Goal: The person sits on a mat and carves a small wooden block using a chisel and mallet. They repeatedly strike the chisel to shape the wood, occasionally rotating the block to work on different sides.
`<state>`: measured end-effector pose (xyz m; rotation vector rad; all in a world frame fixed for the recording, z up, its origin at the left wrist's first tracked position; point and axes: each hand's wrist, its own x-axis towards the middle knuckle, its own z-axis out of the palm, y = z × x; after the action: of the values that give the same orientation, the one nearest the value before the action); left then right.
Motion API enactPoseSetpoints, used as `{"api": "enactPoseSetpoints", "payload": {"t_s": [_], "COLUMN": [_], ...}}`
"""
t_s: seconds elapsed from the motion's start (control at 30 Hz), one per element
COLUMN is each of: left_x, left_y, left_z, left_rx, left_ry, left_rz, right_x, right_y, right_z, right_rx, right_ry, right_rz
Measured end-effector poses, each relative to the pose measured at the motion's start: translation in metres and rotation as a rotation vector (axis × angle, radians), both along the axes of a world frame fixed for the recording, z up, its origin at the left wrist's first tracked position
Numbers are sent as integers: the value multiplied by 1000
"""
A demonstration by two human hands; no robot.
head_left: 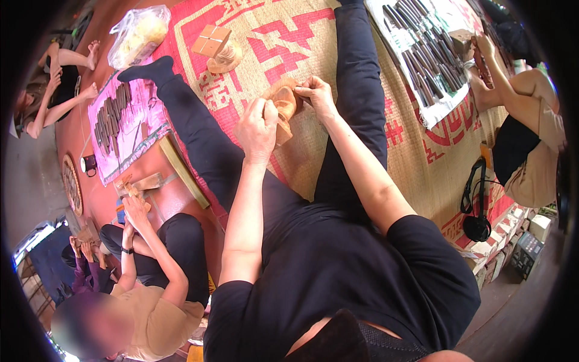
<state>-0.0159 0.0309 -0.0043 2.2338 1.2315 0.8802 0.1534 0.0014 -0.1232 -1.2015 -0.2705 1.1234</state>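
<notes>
Between my hands, over the mat and between my stretched-out legs, is a light brown carved wood piece (284, 110) with curved, rounded shapes. My left hand (256, 130) is closed in a grip at its near left side, thumb on top. My right hand (318, 99) pinches at its right edge, where a small darker bit shows between thumb and fingers. What that bit is I cannot make out. Farther off on the mat lie another pale carved wood piece (228, 58) and a reddish-brown block (211, 40) marked with white crossing lines.
Carving tools (113, 117) lie in a row on a pink cloth at left; more tools (425, 66) cover a white cloth at right. A clear plastic bag (140, 36) stands far left. A wooden bar (184, 173) lies beside my left leg. Co-workers sit on both sides.
</notes>
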Motion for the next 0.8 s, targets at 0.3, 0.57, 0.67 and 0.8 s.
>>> {"api": "enactPoseSetpoints", "payload": {"t_s": [0.3,0.57,0.67,0.8], "left_x": [5,1,-2,-3], "left_y": [-1,-6,-9,-14], "left_z": [-1,-4,-6,-7], "left_rx": [29,29,57,95], "left_ry": [-6,25,28,33], "left_rz": [-12,-38,-45,-29], "right_x": [-12,-7,-4,-20], "right_y": [0,-4,0,10], "right_z": [8,23,21,47], "right_rx": [-2,22,-85,-170], "right_ry": [-104,132,-311,-1052], "right_rz": [46,-104,179,230]}}
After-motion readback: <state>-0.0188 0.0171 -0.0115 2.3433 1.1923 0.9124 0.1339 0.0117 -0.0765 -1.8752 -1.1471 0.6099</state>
